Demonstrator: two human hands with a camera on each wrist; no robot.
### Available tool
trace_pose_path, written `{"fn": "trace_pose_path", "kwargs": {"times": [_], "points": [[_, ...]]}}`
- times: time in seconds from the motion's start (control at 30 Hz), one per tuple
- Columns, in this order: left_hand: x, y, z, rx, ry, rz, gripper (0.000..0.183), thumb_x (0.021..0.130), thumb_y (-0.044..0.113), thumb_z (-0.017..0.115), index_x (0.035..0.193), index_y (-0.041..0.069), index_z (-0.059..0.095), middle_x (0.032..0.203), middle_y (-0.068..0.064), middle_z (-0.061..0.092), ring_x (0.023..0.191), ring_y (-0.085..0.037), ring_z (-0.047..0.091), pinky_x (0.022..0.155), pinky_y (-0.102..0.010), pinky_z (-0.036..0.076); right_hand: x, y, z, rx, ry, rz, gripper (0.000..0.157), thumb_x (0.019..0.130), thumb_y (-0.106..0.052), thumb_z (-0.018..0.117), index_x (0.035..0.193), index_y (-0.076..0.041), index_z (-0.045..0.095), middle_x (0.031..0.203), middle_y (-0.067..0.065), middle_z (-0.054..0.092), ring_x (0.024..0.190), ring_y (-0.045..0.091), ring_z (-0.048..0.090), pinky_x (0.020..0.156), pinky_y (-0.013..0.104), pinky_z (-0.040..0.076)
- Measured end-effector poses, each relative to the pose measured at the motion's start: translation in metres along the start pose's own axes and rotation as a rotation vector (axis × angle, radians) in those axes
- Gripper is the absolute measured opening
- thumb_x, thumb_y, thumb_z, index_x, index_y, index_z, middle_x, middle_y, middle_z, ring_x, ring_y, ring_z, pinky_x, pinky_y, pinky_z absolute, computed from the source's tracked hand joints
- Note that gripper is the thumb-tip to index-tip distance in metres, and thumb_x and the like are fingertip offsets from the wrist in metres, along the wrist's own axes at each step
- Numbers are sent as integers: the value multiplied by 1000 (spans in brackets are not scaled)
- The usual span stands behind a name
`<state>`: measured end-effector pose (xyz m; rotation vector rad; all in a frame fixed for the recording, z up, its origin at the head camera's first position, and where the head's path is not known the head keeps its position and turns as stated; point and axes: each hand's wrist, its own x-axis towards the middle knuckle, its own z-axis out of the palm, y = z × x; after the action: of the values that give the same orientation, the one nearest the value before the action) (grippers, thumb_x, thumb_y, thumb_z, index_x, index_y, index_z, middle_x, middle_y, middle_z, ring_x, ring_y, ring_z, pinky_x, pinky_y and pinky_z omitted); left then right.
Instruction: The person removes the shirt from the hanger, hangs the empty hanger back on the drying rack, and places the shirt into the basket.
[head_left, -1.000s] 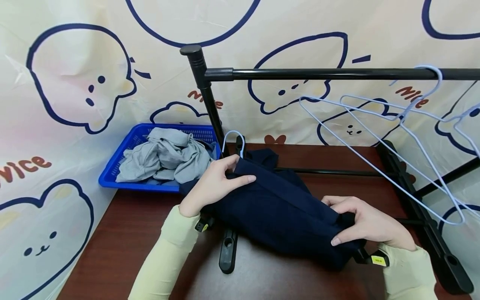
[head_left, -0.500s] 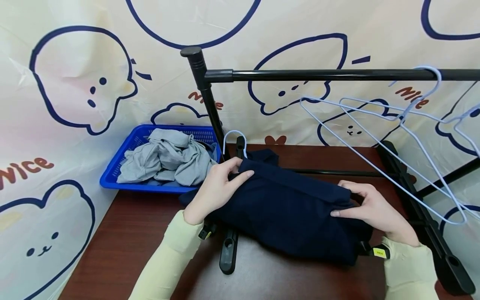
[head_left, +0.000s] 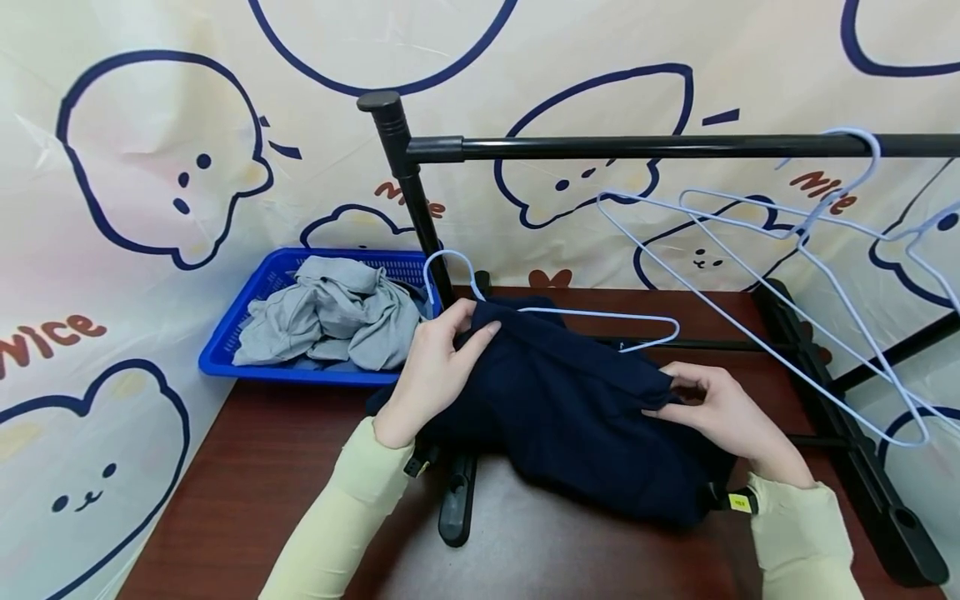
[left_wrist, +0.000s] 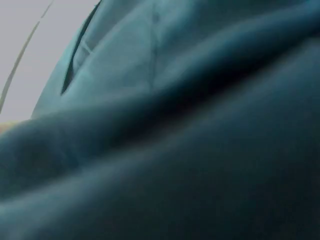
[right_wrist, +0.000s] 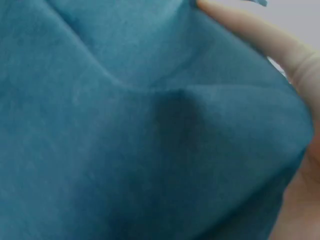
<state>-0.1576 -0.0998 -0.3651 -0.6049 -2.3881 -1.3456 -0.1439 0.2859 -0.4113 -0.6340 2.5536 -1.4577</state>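
A dark navy garment (head_left: pixel 577 417) hangs bunched between both hands over the table. A light-blue hanger lies behind it; its hook (head_left: pixel 452 255) rises above the left hand and its right arm (head_left: pixel 607 314) sticks out past the cloth's upper edge. My left hand (head_left: pixel 438 358) pinches the upper left edge, beside the hook's base, between thumb and fingers. At the right end, my right hand (head_left: pixel 723 417) pinches the cloth's edge. In the left wrist view the cloth (left_wrist: pixel 115 75) shows a seam and a slit; the right wrist view shows cloth (right_wrist: pixel 150 150) and a finger (right_wrist: pixel 250 27).
A blue basket (head_left: pixel 217 362) with grey clothes (head_left: pixel 330 312) stands at the back left. A black rack's bar (head_left: pixel 637 148) crosses above, with light-blue hangers (head_left: pixel 806 229) at the right. Its foot (head_left: pixel 455 504) lies under the garment on the brown table (head_left: pixel 285 467).
The hanger has shifted; its right arm now shows above the cloth and its hook leans left. The right hand has re-gripped the edge, moved up, then slightly left. The left hand has barely moved.
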Motion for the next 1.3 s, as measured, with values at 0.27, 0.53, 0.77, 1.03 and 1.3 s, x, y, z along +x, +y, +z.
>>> {"fn": "trace_pose_path", "kwargs": {"times": [0.27, 0.53, 0.77, 1.03, 1.3], "points": [[-1, 5, -1, -27, -16, -21, 14, 105, 27, 61, 99, 15, 63, 67, 1, 40, 59, -15, 43, 57, -33, 35, 7, 2, 12, -68, 103, -33, 48, 93, -3, 73, 138, -14, 58, 101, 0, 74, 94, 13, 63, 82, 19, 43], [0, 7, 3, -34, -36, -5, 25, 107, 32, 54, 87, 16, 56, 64, 2, 33, 53, -14, 35, 53, -33, 31, 27, 3, 38, -45, 214, -38, 48, 93, -4, 73, 138, -10, 59, 101, 0, 75, 105, 7, 60, 89, 19, 38], [0, 8, 8, -76, -97, 5, 31, 108, 34, 51, 83, 17, 53, 64, 2, 34, 54, -15, 38, 55, -32, 33, 48, 1, 62, 8, 301, 53, 34, 93, -8, 74, 124, -5, 61, 94, 7, 74, 87, 17, 62, 80, 28, 43], [0, 8, 16, -86, -162, 18, 33, 109, 35, 48, 81, 19, 54, 62, 2, 33, 55, -15, 38, 56, -31, 32, 83, -13, 91, 7, 417, -45, 10, 91, 9, 65, 88, 1, 70, 76, 7, 65, 73, 13, 58, 69, 21, 44], [2, 6, 17, -99, -144, 12, 37, 110, 37, 46, 78, 17, 52, 61, 2, 32, 52, -15, 33, 54, -31, 30, 101, -28, 123, 164, 328, -32, 25, 98, 4, 55, 75, -5, 58, 68, 4, 48, 66, 22, 43, 65, 30, 36]]}}
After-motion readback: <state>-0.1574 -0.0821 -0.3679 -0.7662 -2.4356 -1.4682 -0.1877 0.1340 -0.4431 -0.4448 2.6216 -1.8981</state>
